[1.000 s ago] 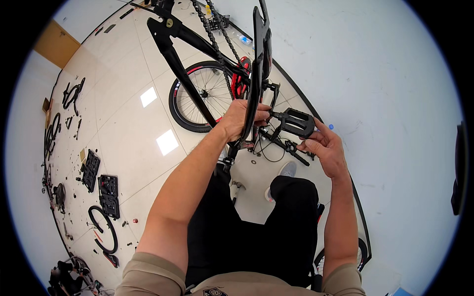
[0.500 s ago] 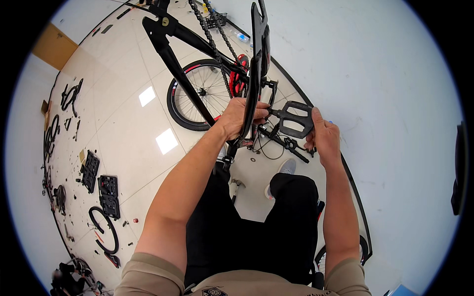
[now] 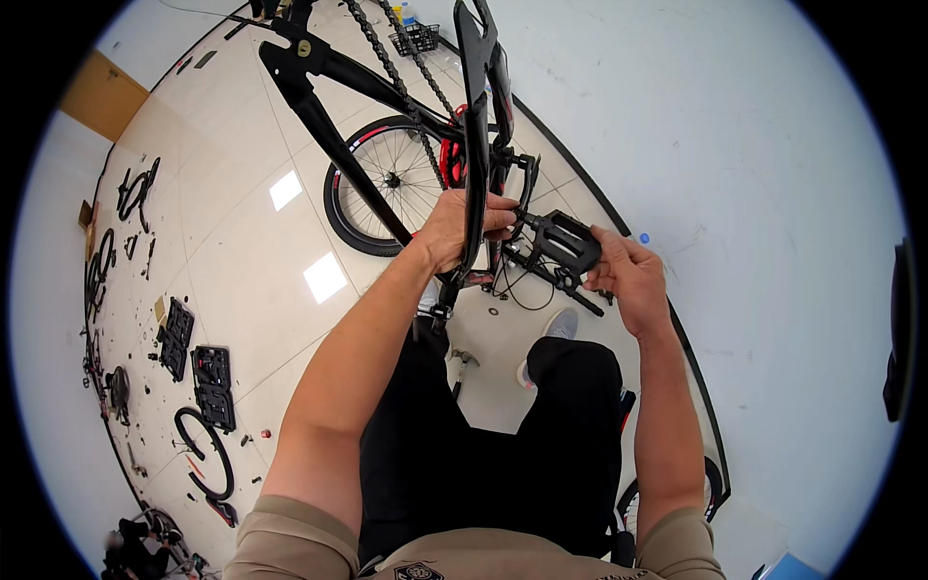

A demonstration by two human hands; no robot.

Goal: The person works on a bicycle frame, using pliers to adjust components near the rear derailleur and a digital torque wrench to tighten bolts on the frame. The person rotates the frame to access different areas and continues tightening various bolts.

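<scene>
My right hand (image 3: 633, 280) pinches the outer edge of a black bike pedal (image 3: 565, 240) between thumb and fingers. The pedal is tilted, its axle pointing left toward my left hand (image 3: 449, 232). That hand reaches behind a black tube of the bike frame (image 3: 474, 126); its fingers come out on the other side, closed at the inner end of the pedal axle. What they grip there is hidden by the tube and the fingers. A loose-hanging chain (image 3: 382, 48) and a red part (image 3: 450, 159) are on the frame just beyond.
A spoked wheel (image 3: 387, 184) lies behind the frame, and handlebars with cables (image 3: 556, 280) lie under the pedal. A hammer (image 3: 462, 365) rests between my legs. At left are open black tool cases (image 3: 213, 387), a curved black tyre piece (image 3: 217, 454) and scattered parts. The white wall (image 3: 773, 242) stands close at right.
The pedal has turned about its axle, from broad face up to tilted, and dropped slightly left with my right hand. The frame and left hand have shifted a little left in view.
</scene>
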